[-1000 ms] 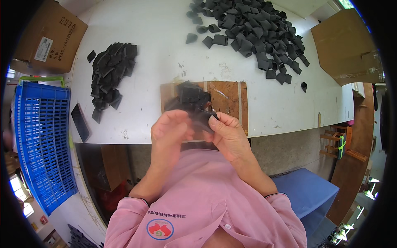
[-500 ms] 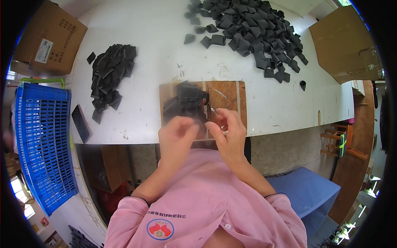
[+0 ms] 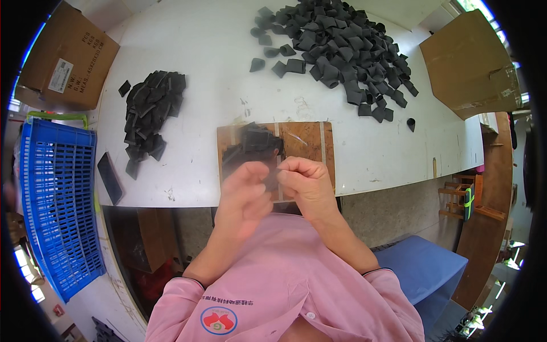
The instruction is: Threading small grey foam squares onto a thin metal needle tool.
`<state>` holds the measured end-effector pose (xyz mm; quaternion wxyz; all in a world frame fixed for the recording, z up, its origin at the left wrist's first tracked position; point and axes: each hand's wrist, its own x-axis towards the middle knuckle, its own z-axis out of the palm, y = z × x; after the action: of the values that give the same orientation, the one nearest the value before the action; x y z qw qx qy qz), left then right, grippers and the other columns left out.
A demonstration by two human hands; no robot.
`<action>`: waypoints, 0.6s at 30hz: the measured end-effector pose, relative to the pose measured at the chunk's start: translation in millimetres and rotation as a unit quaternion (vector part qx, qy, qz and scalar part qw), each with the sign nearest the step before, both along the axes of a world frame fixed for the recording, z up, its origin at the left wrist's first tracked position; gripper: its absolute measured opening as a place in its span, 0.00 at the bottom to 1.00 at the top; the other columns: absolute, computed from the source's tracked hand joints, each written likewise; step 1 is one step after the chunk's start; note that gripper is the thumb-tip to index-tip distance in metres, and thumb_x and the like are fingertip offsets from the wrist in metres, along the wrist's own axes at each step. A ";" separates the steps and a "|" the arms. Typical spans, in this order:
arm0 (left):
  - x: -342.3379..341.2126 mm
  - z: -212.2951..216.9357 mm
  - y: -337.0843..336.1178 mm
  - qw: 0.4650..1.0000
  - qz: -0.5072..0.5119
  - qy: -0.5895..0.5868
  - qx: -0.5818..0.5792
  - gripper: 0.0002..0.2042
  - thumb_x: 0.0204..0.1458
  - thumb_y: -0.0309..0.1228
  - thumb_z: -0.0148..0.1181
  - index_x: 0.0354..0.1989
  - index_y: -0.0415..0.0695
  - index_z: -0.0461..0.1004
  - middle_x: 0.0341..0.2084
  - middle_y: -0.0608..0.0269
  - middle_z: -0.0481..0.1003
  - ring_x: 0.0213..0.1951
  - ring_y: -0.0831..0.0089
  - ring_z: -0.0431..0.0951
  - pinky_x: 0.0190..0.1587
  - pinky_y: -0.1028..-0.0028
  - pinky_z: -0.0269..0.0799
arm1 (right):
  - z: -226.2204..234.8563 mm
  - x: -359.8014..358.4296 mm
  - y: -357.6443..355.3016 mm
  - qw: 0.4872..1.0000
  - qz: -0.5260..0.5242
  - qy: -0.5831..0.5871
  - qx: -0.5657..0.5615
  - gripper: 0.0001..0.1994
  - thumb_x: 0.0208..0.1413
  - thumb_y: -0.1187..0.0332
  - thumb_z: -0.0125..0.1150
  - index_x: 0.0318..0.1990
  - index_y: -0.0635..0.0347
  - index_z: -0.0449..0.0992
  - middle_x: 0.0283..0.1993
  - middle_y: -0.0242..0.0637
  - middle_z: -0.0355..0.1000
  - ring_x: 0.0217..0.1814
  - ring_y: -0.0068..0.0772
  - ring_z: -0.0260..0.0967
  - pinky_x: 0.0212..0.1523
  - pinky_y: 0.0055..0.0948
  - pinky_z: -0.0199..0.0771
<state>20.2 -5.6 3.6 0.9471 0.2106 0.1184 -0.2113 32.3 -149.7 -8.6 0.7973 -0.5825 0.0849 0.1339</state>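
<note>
Both of my hands are raised over the near part of a brown wooden board [image 3: 310, 137] on the white table. My left hand [image 3: 245, 191] is smeared by motion, with its fingers curled in toward the right one. Thumb and forefinger of my right hand [image 3: 306, 183] are pinched together; whatever is between them is too small or hidden to name. A dark blur shows between the two hands. Just beyond them, a stack of flat black fabric-like pieces [image 3: 257, 139] lies on the board's left half.
A heap of folded dark grey loops [image 3: 347, 51] covers the back right. More flat black pieces [image 3: 154, 105] lie at left, near a phone [image 3: 110, 178]. Cardboard boxes [image 3: 85, 74] stand at both far corners. A blue plastic basket [image 3: 60, 199] is left; a blue stool [image 3: 421, 265], right.
My right fingers have turned inward and closed into a tighter pinch near the left hand. The left hand has shifted and its fingers have spread slightly. The whole view has tilted a little.
</note>
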 end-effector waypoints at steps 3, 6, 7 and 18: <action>-2.6 -2.1 -4.0 0.971 0.007 -0.036 0.236 0.08 0.44 0.16 0.49 0.35 0.36 0.66 0.20 0.66 0.66 0.10 0.88 0.56 0.11 0.85 0.48 | -3.8 -4.8 1.2 0.925 0.051 0.176 0.333 0.02 0.50 0.74 0.55 0.28 0.62 0.71 0.24 0.26 0.64 0.24 0.14 0.56 0.24 0.14 0.56; -3.8 -16.3 -11.6 0.714 0.209 -0.312 0.591 0.10 0.43 0.15 0.48 0.36 0.35 0.65 0.22 0.64 0.68 0.11 0.88 0.58 0.11 0.85 0.50 | 13.7 -5.6 3.3 0.914 0.095 0.177 0.351 0.05 0.52 0.71 0.53 0.26 0.59 0.68 0.24 0.25 0.62 0.24 0.14 0.55 0.23 0.13 0.53; -4.6 -11.0 -14.2 0.749 0.197 -0.257 0.578 0.10 0.44 0.15 0.47 0.37 0.35 0.65 0.23 0.62 0.69 0.10 0.88 0.58 0.11 0.85 0.51 | 21.7 -3.4 4.1 0.953 0.093 0.152 0.244 0.08 0.54 0.67 0.51 0.25 0.58 0.66 0.23 0.23 0.61 0.24 0.13 0.53 0.23 0.13 0.52; 26.5 12.3 11.1 0.999 0.007 -0.031 0.039 0.12 0.50 0.19 0.45 0.45 0.35 0.63 0.24 0.58 0.71 0.06 0.88 0.54 0.07 0.85 0.45 | 26.0 47.6 -8.8 0.972 0.216 -0.004 0.088 0.11 0.56 0.63 0.49 0.26 0.58 0.66 0.21 0.20 0.57 0.22 0.09 0.50 0.21 0.12 0.52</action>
<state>46.7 5.6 15.9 0.9427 0.2531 0.0988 -0.1937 79.9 -158.5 17.4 0.7977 -0.5154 -0.0581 0.3076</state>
